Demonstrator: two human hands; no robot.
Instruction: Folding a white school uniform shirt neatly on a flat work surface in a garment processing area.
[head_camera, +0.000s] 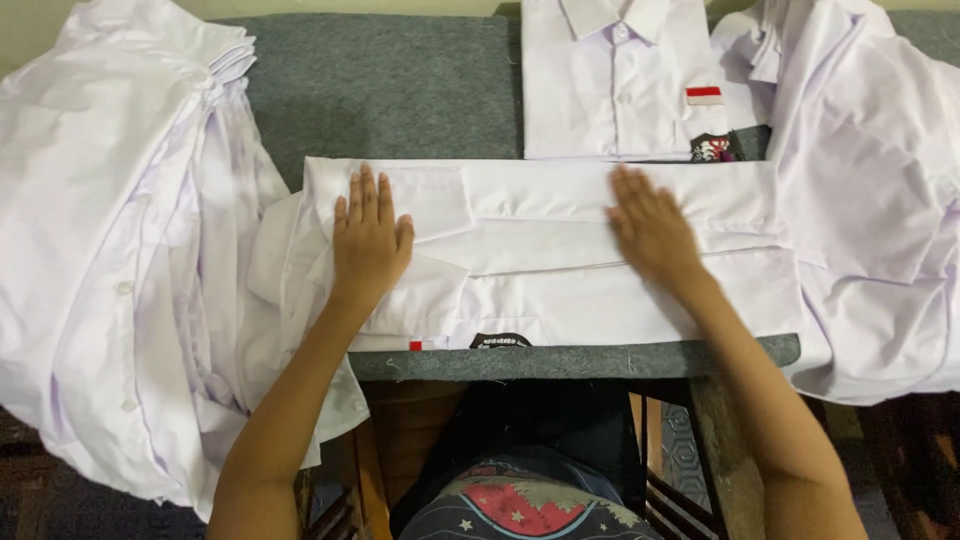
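A white shirt (540, 250) lies folded into a long flat band across the near part of a grey felt-covered table (390, 90). My left hand (370, 240) presses flat on its left part, fingers apart. My right hand (650, 230) lies flat on its right part, palm down. Neither hand grips anything. A small black label (500, 341) and a red tag (415, 346) peek out at the shirt's near edge.
A neatly folded white shirt (615, 80) with a red-and-white chest patch (704, 95) lies at the back. Loose white shirts are heaped at the left (110, 250) and at the right (870, 200). The table's near edge (560, 362) runs just below the folded band.
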